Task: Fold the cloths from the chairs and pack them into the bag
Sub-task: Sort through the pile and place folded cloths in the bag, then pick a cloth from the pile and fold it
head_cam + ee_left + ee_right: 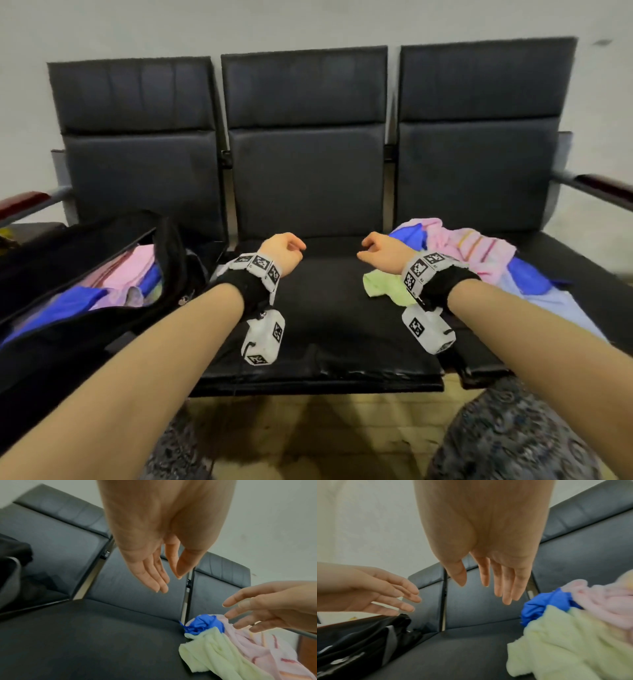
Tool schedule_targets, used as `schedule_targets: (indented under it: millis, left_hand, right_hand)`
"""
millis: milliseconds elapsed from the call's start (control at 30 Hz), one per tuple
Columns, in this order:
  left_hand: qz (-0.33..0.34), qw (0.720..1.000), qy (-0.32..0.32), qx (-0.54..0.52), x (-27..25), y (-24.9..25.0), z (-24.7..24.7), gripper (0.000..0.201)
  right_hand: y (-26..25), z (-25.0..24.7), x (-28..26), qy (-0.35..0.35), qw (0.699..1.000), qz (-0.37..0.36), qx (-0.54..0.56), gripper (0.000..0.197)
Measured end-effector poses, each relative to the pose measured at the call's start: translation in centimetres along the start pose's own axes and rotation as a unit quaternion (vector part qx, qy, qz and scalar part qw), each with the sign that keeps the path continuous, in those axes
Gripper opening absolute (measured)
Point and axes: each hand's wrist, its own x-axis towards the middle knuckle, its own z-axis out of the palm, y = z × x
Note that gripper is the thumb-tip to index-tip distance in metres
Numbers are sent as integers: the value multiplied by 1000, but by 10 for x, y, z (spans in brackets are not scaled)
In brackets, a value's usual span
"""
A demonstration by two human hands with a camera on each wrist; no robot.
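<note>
both hands hover over the middle seat (pixel 318 308) with nothing in them. the left hand (pixel 282 251) has its fingers relaxed and loosely spread, and the right hand (pixel 382 251) is the same, fingers straight and a little apart in the wrist views. they sit near each other, palms turned inward, not touching.

the pile of cloths (pixel 479 253) lies just beside the right hand, mostly on the right seat, with its edge spilling onto the middle one. i count four in it: a pale green cloth (pixel 383 286) nearest the right wrist, a pink striped cloth (pixel 469 246) on top, a bright blue cloth (pixel 409 236) bunched at the back, and a light blue cloth (pixel 555 305) spread toward the front. whether more lie under them, i cannot tell.

the black bag (pixel 85 308) stands open on the left seat, just beside the left forearm, with pink and blue cloths (pixel 130 274) already inside it.

there are three black padded chairs in a row against a pale wall (pixel 308 24), with a reddish armrest (pixel 603 183) at each end. each wrist wears a band with black-and-white markers.
</note>
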Motion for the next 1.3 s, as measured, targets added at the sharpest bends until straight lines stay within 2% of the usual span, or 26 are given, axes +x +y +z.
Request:
schedule_targets:
  millis: [233,433,567,633,700,767,833,900,933,967,1067,1133,1167,1200,1233,1300]
  left_hand:
    - [8,998,-57,32,24,19,69,25]
    - [-2,995,-92,39,39,12,100,21]
    - [-7,994,-102,36,42,7,112,21]
    - [-10,994,-108,31,43,7,115,20]
    - [-10,993,-111,28,42,8,118,21]
    - [-9,993,-116,24,41,10,119,22]
    - [-8,992,-122,14,38,13,119,22]
    - [-2,992,-128,8,33,17,117,22]
    - [3,992,-129,8,32,19,116,23]
    - [7,992,-130,8,30,22,114,23]
    - [23,992,-127,-4,25,31,107,24]
    - [35,992,-124,-16,21,41,101,25]
    - [42,991,-124,-17,19,46,97,27]
    - [53,991,-120,-20,16,50,93,31]
    - [67,990,-118,-29,13,55,89,37]
    - [94,987,-110,-67,5,64,81,55]
  right_hand:
    - [89,-9,5,11,988,113,-105,44]
    - [143,-4,9,55,951,217,-215,45]
    - [162,-6,6,53,932,245,-261,50]
    - [166,-8,4,64,933,241,-259,52]
    - [168,-10,1,39,927,279,-249,45]
    - [171,-10,-2,38,929,292,-224,47]
    - [172,-13,-3,54,940,279,-189,53]
    - [160,-19,-9,50,950,255,-175,50]
    - [151,-24,-11,68,954,256,-141,45]
    - [144,-27,-10,98,963,223,-113,36]
    - [112,-40,-11,126,981,144,12,14]
    - [84,-48,-10,155,969,80,178,13]
    - [72,-51,-10,184,948,46,254,13]
    - [58,-55,-8,208,932,24,295,11]
    - [45,-60,-10,205,931,-4,303,12]
    - [13,-70,-22,163,924,-47,344,10]
